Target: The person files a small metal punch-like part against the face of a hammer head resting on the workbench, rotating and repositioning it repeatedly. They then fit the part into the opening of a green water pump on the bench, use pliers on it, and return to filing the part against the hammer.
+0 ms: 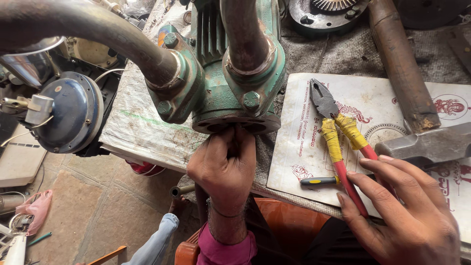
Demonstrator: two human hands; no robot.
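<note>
My left hand (226,164) presses, fingers closed, against the open flange face of the green pump body (230,93) at the table (142,132) edge; what it pinches is hidden. My right hand (402,206) rests open on the red-handled pliers (338,132), not yet lifted. Flange bolts remain seated.

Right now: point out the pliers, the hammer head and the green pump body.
pliers (324,102), head view, on the grey metal jaws.
hammer head (431,143), head view, on its grey steel side.
green pump body (218,98), head view, on the casting between the pipes.
</note>
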